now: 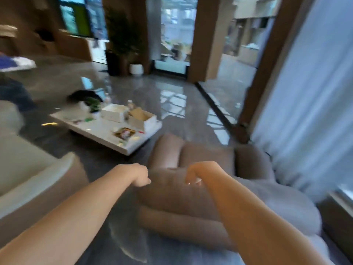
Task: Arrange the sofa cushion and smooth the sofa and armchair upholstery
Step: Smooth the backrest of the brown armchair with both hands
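Head view:
Armchair [208, 188]: brown, directly below and ahead of both hands; its long axis runs away from the camera.
Left hand [140, 176]: grip curled closed at the backrest top's left edge; blurred, a pinch of fabric is judged probable.
Right hand [194, 174]: fingers hooked down on the top; closure can't be told.
Nearer hand: both approx. equal.
Room: curtain [305, 111] close on the right, open floor on the left, desk [107, 131] well apart.
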